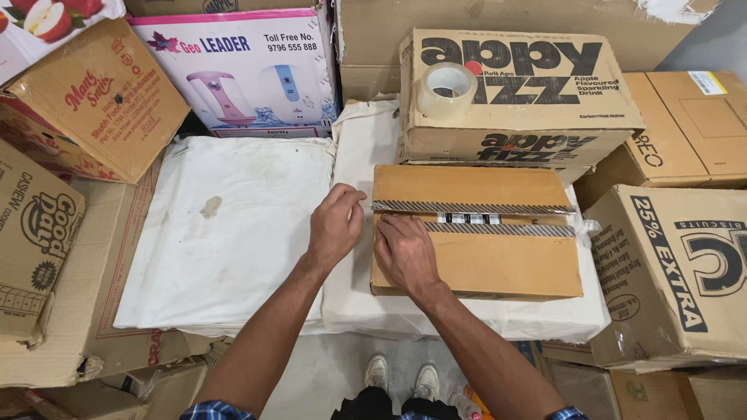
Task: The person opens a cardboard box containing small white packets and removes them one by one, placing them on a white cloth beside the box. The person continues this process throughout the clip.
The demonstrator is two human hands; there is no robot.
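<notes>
— Two hands meet at one box near the middle of the frame. The plain brown cardboard box (476, 233) lies flat on a white cloth-wrapped bundle (467, 319), and two strips of striped tape (475, 208) run across its top, with a small dark-and-white label between them.

— How do the hands sit?

— The left hand (336, 224) curls at the box's left edge, fingers bent over the corner where the upper strip begins; it touches the cardboard but grips nothing that can be seen. The right hand (405, 250) lies palm down on the lid, fingers spread and pressed flat by the end of the lower strip. It holds nothing.

— And around it?

— A second white bundle (226, 233) lies to the left, stained in places. Just above the brown box stands a printed drink carton (517, 93) with heavy black lettering, and a roll of clear tape (447, 89) rests on its left end. At the upper left a white-and-pink carton (241, 70) shows pictures of two appliances. Beside it a tan carton with red script (97, 97) sits tilted. At the right edge a biscuit carton (681, 272) with bold black print leans, and a plain one (692, 128) lies behind it.

— Anything lower down?

— White shoes (403, 379) stand on the grey floor at bottom centre, checked sleeve cuffs at the corners.
</notes>
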